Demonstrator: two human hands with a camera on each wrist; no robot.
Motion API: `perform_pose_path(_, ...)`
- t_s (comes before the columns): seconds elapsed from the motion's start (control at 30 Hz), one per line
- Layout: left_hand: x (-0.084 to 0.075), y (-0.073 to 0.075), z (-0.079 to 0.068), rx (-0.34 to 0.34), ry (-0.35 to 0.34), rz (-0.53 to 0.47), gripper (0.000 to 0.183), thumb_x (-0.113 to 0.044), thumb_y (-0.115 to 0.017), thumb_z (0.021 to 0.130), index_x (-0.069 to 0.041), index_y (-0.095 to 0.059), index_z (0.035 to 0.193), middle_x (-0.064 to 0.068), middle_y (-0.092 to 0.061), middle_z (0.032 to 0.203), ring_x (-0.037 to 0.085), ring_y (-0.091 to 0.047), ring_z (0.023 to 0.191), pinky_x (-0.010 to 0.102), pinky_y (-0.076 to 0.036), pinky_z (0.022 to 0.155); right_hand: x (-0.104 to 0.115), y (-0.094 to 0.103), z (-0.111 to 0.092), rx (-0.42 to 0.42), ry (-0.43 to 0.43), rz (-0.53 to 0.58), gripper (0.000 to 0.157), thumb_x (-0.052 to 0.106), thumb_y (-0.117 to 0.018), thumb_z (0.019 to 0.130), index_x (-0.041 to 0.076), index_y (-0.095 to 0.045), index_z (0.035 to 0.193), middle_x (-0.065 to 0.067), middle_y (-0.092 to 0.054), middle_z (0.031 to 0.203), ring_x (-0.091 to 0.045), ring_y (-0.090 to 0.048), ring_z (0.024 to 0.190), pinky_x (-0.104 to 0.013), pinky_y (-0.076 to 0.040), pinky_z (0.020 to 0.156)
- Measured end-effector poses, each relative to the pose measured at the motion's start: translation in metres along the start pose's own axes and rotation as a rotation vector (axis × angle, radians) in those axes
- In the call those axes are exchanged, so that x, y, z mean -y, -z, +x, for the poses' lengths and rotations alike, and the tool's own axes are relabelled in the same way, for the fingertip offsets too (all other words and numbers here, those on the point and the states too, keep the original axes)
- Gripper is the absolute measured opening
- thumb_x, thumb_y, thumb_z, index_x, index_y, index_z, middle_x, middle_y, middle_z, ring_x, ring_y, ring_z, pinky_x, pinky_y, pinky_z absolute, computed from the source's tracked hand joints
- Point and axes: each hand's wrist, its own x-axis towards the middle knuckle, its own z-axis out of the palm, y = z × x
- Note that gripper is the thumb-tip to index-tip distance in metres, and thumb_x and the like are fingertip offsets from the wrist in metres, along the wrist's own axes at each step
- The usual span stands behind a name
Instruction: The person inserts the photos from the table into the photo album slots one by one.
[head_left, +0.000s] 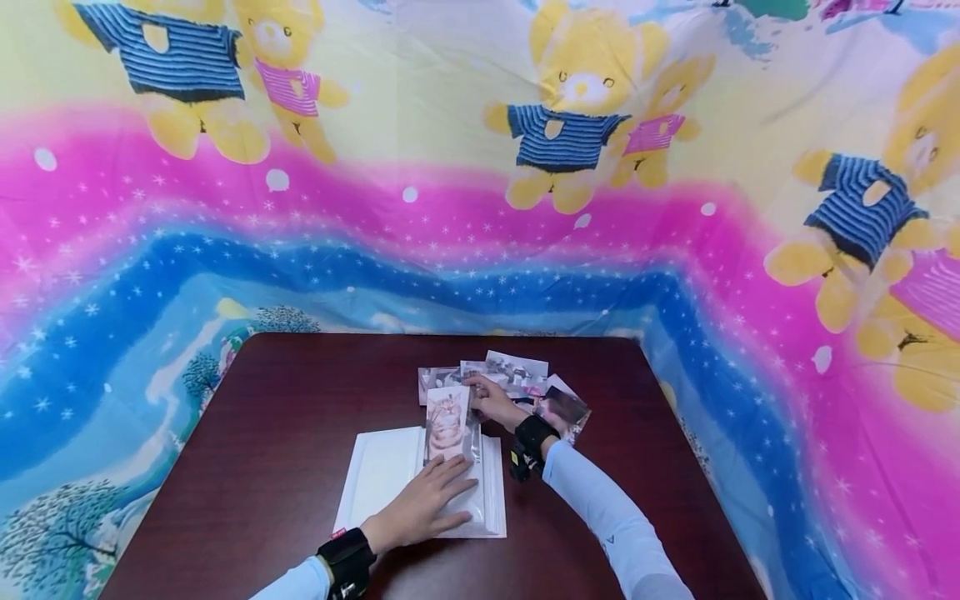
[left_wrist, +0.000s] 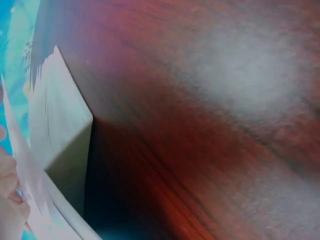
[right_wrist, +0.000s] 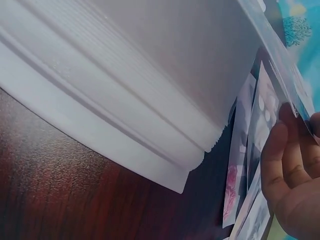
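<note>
A white photo album (head_left: 382,471) lies open on the dark table. Over its right side a clear plastic sleeve (head_left: 474,437) stands raised, with a photo of an orange, furry-looking animal (head_left: 447,421) in or against it. My right hand (head_left: 497,404) pinches the sleeve's upper edge; in the right wrist view the fingers (right_wrist: 295,170) curl at the clear film (right_wrist: 285,65). My left hand (head_left: 423,504) rests on the lower part of the right-hand page, fingers spread. At the left wrist view's edge only a few fingers (left_wrist: 10,190) show beside the album (left_wrist: 62,110).
Several loose photos (head_left: 517,372) lie overlapping beyond the album, and another dark-toned photo (head_left: 566,410) sits to the right, beside my right wrist. The table (head_left: 300,392) is dark reddish wood. A printed bear curtain (head_left: 465,225) hangs behind it and along the sides.
</note>
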Motion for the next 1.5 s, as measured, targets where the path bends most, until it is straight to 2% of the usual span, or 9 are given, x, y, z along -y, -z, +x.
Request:
perform_pose_path(0.13,0.004,-0.002,0.003,-0.066,0.039,-0.013,0.047,-0.035,-0.067,0.094,-0.007,-0.061,0.132,0.020,-0.052,0.142,0.038,-0.043,0.135,0.060,-0.035,0.107,-0.004,-0.001,-0.001,0.006,-0.003,-0.016,0.045,-0.002,-0.052,0.097,-0.003,-0.044,0.141,-0.007,-0.055,0.087,-0.017,-0.056,0.079,-0.043,-0.055,0.070)
perform_pose_path(0.2,0.003,-0.004,0.002,-0.045,0.016,0.009,0.050,-0.039,-0.064,0.095,-0.008,-0.060,0.133,0.019,-0.050,0.143,0.037,-0.042,0.136,0.059,-0.035,0.107,-0.005,-0.001,-0.004,0.024,-0.015,-0.024,0.045,0.000,-0.053,0.097,-0.004,-0.044,0.141,-0.010,-0.058,0.090,-0.017,-0.057,0.081,-0.045,-0.055,0.071)
perform_pose_path(0.33,-0.004,-0.008,-0.001,0.039,-0.066,0.086,0.056,-0.050,-0.056,0.097,-0.013,-0.057,0.138,0.017,-0.046,0.148,0.033,-0.040,0.138,0.057,-0.034,0.108,-0.008,0.000,-0.009,0.056,-0.051,-0.034,0.046,0.003,-0.052,0.099,-0.003,-0.043,0.143,-0.013,-0.060,0.096,-0.018,-0.055,0.081,-0.041,-0.051,0.070)
perform_pose_path(0.4,-0.007,-0.010,-0.002,0.058,-0.086,0.116,0.056,-0.051,-0.054,0.098,-0.014,-0.056,0.140,0.015,-0.045,0.149,0.031,-0.040,0.139,0.056,-0.033,0.109,-0.009,-0.001,-0.010,0.061,-0.059,-0.040,0.045,0.003,-0.052,0.099,-0.002,-0.044,0.143,-0.013,-0.060,0.099,-0.018,-0.055,0.082,-0.038,-0.050,0.070)
perform_pose_path(0.67,-0.010,-0.014,-0.003,0.049,-0.070,0.160,0.053,-0.046,-0.056,0.099,-0.014,-0.055,0.141,0.012,-0.043,0.151,0.032,-0.038,0.140,0.054,-0.032,0.110,-0.011,-0.002,-0.015,0.097,-0.060,-0.044,0.044,0.006,-0.055,0.099,-0.002,-0.046,0.141,-0.017,-0.058,0.112,-0.019,-0.054,0.083,-0.035,-0.045,0.067)
perform_pose_path(0.93,-0.012,-0.014,-0.004,0.048,-0.063,0.125,0.050,-0.043,-0.059,0.098,-0.013,-0.058,0.138,0.012,-0.047,0.149,0.032,-0.041,0.138,0.055,-0.032,0.110,-0.012,-0.002,-0.019,0.131,-0.074,-0.003,0.040,0.004,-0.061,0.096,-0.004,-0.051,0.134,-0.011,-0.060,0.095,-0.018,-0.053,0.074,-0.039,-0.048,0.068)
perform_pose_path(1.07,-0.013,-0.015,-0.004,0.058,-0.055,0.118,0.050,-0.042,-0.060,0.097,-0.013,-0.058,0.138,0.012,-0.047,0.149,0.032,-0.041,0.138,0.055,-0.032,0.110,-0.010,-0.003,-0.022,0.141,-0.067,-0.008,0.037,0.004,-0.061,0.096,-0.006,-0.052,0.130,-0.010,-0.060,0.093,-0.017,-0.053,0.074,-0.043,-0.052,0.070)
perform_pose_path(1.3,-0.012,-0.017,-0.004,0.060,-0.054,0.119,0.050,-0.042,-0.060,0.098,-0.013,-0.058,0.139,0.012,-0.045,0.150,0.031,-0.038,0.140,0.055,-0.031,0.111,-0.014,-0.003,-0.022,0.172,-0.046,0.007,0.036,0.002,-0.063,0.094,-0.014,-0.053,0.125,-0.009,-0.062,0.096,-0.015,-0.057,0.076,-0.036,-0.054,0.067)
perform_pose_path(1.5,-0.012,-0.016,-0.003,0.064,-0.048,0.106,0.048,-0.041,-0.058,0.098,-0.015,-0.058,0.138,0.012,-0.045,0.150,0.030,-0.037,0.140,0.056,-0.031,0.111,-0.022,-0.003,-0.020,0.210,-0.043,-0.011,0.028,0.007,-0.064,0.095,-0.009,-0.062,0.119,-0.002,-0.060,0.088,-0.012,-0.053,0.073,-0.033,-0.052,0.063)
